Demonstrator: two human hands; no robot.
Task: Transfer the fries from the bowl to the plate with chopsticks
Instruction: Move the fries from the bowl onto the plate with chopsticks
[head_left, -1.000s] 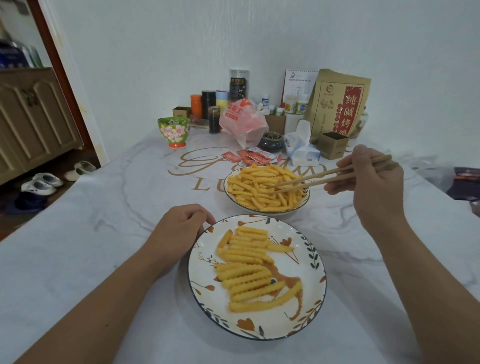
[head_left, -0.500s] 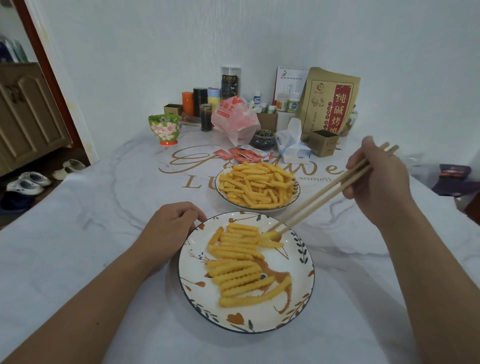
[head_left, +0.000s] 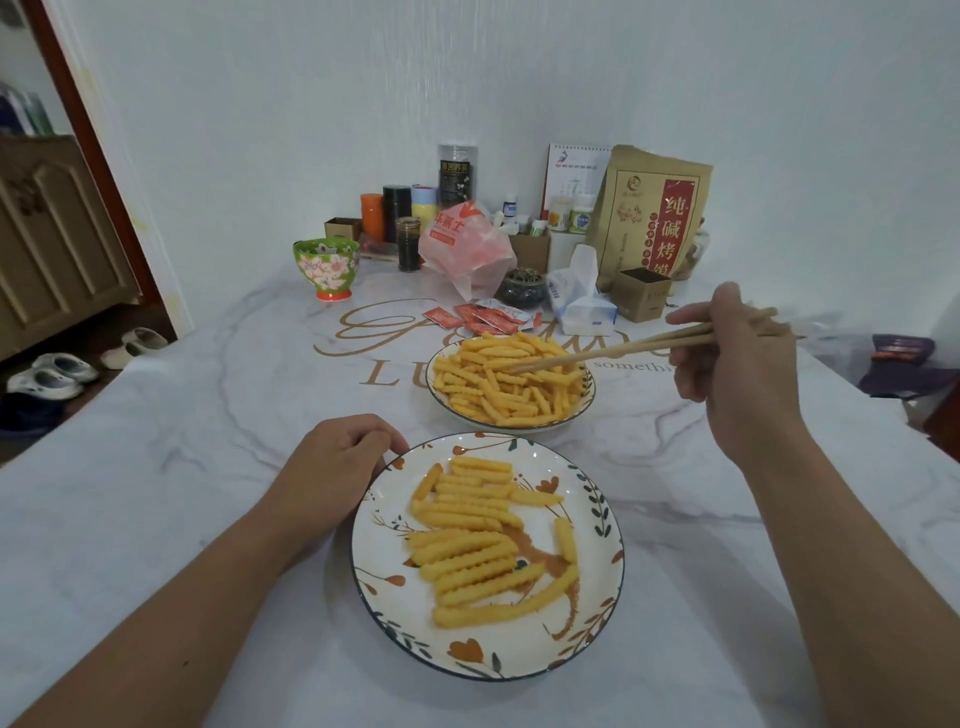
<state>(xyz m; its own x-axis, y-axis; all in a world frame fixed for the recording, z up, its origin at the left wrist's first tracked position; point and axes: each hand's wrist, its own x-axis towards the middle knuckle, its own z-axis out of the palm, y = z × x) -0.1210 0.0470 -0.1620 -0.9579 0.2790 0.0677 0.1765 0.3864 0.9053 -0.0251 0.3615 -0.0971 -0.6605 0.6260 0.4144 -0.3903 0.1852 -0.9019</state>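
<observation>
Fries (head_left: 511, 382) are seen heaped in a white bowl (head_left: 586, 402) on a marble-patterned surface (head_left: 171, 467), with more of them laid in rows on a floral plate (head_left: 382, 561) set nearer the camera. A pair of wooden chopsticks (head_left: 623, 347) is held in the right hand (head_left: 737, 358), the fingers curled around the upper ends and the tips lowered onto the pile in the bowl. The left hand (head_left: 332, 462) is rested at the plate's left rim, its fingers curled loosely with nothing held. Beyond the bowl, red sauce packets (head_left: 478, 319), a tissue pack (head_left: 579, 293), a green flowered cup (head_left: 326, 267) and a brown paper bag (head_left: 649, 218) are gathered along the white wall.
</observation>
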